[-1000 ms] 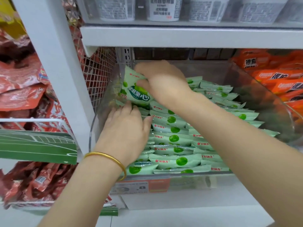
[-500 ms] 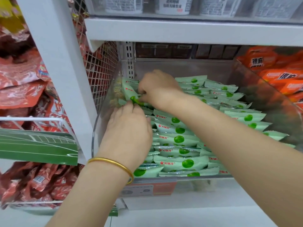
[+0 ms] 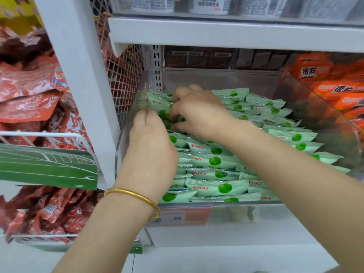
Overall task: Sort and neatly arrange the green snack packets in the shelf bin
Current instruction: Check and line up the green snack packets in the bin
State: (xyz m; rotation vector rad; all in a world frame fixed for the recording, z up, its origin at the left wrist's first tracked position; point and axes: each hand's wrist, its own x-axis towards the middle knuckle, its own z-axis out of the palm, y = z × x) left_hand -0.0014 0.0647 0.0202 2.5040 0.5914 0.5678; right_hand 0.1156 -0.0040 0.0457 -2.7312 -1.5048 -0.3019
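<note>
Head view, single frame.

- Right hand (image 3: 197, 113): reaches across into the far left corner of the clear bin (image 3: 246, 212). Fingers (image 3: 174, 99) curled, thumb below them, closed in a pinch on the pinched packet (image 3: 165, 116), which sits between fingertips and thumb (print blurred).
- Left hand (image 3: 151, 146): back of hand up, fingers (image 3: 141, 115) pointing into the same corner, tips just left of the right-hand fingertips and against the packets there. The tips dip out of sight, so I cannot tell whether they grip anything.
- Green snack packets (image 3: 215, 160): all inside the bin, lying in overlapping rows from just under the fingers of both hands towards the front wall and off to their right. A few stand more upright directly beyond the fingertips.
- Gold bangle (image 3: 134, 196) on the left wrist.
- Orange packets (image 3: 334, 89) well right of the right-hand fingers, past the bin wall; red packets (image 3: 25, 91) well left of the left-hand fingers.
</note>
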